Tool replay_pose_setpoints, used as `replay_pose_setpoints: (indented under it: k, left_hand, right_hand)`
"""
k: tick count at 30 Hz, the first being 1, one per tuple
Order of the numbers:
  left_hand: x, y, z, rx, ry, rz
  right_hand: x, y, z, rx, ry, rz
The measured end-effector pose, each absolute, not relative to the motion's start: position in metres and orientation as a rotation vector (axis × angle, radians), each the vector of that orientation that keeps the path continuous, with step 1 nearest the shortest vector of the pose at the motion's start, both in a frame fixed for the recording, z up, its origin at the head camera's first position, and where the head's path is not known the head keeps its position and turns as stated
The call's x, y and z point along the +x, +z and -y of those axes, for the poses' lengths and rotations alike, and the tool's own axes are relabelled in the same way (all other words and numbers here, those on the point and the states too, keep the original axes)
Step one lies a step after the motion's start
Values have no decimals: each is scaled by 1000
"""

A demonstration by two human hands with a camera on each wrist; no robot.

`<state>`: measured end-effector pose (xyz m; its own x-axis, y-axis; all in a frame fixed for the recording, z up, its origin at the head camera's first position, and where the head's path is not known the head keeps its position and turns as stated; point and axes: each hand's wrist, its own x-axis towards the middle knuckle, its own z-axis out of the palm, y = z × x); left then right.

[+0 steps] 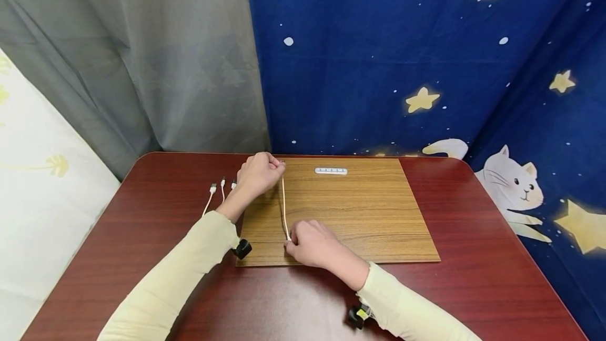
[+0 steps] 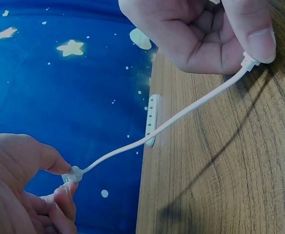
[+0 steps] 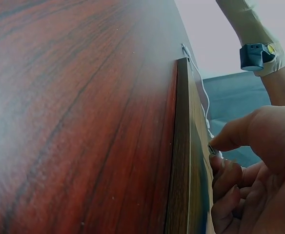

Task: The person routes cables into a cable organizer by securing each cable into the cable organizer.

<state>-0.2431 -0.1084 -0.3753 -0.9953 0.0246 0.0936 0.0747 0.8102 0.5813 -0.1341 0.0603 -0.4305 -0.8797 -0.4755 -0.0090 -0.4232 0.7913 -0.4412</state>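
Observation:
A short white charging cable (image 1: 284, 207) stretches between both hands above a wood-grain board (image 1: 364, 214). At its far end, my left hand (image 1: 260, 172) pinches a white plug (image 2: 74, 174) between thumb and fingers. My right hand (image 1: 314, 243) pinches the near-end plug (image 2: 250, 62) close to the board's front edge, thumb on top. A metal tip (image 3: 211, 149) pokes out of the right hand's pinch in the right wrist view. The cable bends slightly and casts a shadow on the board. Right of the left hand, a white slotted cable holder (image 1: 331, 171) lies at the board's far edge.
Several white cable ends lie left of the board, among them a USB plug (image 1: 213, 188); the left forearm partly covers them. The board rests on a dark red table (image 1: 473, 236). Behind hang a grey curtain (image 1: 189, 57) and a blue star-patterned curtain (image 1: 355, 67).

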Motion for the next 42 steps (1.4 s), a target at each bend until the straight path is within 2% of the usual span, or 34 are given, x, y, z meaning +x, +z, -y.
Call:
replay_pose_setpoints:
  k: [42]
  left_hand:
    - [-254,-376,91,-84,-940,2905]
  right_hand:
    - [-138,-424,-73,-664,-661,-2836]
